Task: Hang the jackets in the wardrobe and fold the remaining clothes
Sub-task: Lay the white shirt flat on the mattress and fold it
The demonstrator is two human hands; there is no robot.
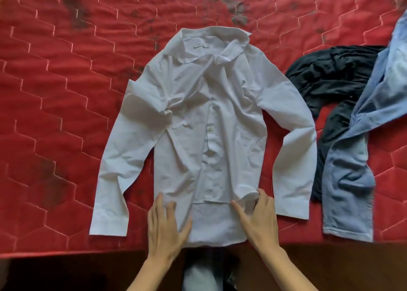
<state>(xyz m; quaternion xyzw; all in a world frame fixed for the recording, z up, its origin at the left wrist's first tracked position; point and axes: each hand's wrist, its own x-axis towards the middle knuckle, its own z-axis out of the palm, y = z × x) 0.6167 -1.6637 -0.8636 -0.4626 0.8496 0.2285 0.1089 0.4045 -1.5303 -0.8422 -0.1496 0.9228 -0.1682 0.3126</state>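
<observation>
A white long-sleeved shirt lies face up and spread out on the red quilted mattress, collar at the far end and both sleeves angled outward. My left hand rests flat on the shirt's lower hem at the left, fingers apart. My right hand presses on the lower hem at the right, its fingers touching a turned-up corner of the front panel. Neither hand grips the fabric. The shirt is creased around the chest and collar.
To the right of the shirt lie a crumpled black garment and a light blue shirt draped over it. The mattress has dark stains near the far side. Its near edge runs along the bottom, with a dark floor below.
</observation>
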